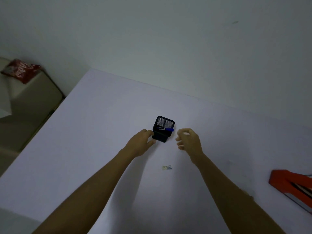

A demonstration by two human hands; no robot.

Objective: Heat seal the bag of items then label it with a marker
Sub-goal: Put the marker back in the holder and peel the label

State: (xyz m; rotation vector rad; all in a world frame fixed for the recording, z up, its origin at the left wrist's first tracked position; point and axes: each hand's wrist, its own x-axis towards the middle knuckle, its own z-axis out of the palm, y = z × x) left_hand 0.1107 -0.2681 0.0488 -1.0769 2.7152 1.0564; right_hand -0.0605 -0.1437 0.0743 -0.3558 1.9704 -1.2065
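Observation:
A black mesh pen holder (162,129) stands near the middle of the white table (94,125). A blue marker (166,129) lies across its rim. My left hand (141,142) touches the holder's left side, thumb and fingers against its wall. Just right of the holder my right hand (189,139) hovers with its fingers curled and apart, holding nothing. A small printed bag or label (167,167) lies flat on the table between my forearms. At the right edge sits a red heat sealer (290,184), partly cut off.
The table's far edge meets a pale wall. Off the table to the left stands a beige surface (33,92) with a red packet (20,70) on it.

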